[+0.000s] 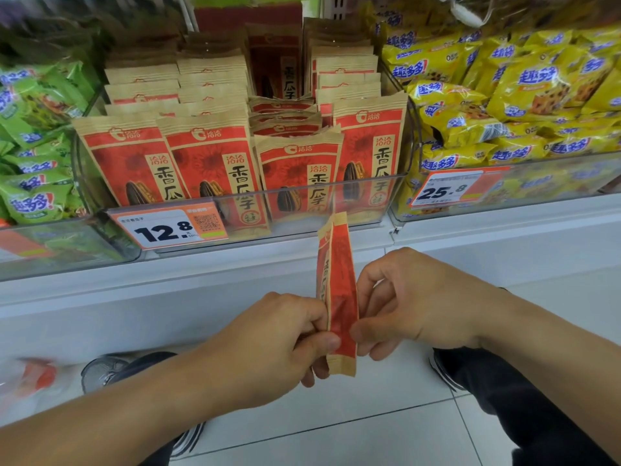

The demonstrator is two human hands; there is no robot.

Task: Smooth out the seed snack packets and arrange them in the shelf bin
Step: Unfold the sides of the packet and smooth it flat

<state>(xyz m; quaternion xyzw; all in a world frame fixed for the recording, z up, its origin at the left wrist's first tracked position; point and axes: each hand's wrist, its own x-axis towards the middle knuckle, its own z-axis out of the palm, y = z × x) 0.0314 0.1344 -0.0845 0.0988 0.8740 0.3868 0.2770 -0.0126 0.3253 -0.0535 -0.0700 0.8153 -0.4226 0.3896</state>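
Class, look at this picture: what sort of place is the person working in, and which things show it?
Most likely a shop's snack aisle: a price tag on a clear shelf bin, rows of identical seed packets, and yellow snack bags alongside.

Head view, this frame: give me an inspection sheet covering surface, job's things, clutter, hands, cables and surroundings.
Surface: white shelf ledge below the bins; tiled floor underneath.
Job's things: one red seed packet held edge-on in front of the shelf; clear shelf bin holds upright rows of matching packets, third row lower than the others.
Clutter: blurred red and white item at lower left, cannot tell what.
Hands: left hand and right hand both pinch the packet's lower part.
Cables: nothing seen.
Surroundings: green snack bags left, yellow snack bags right, price tags 12.8 and 25.8.
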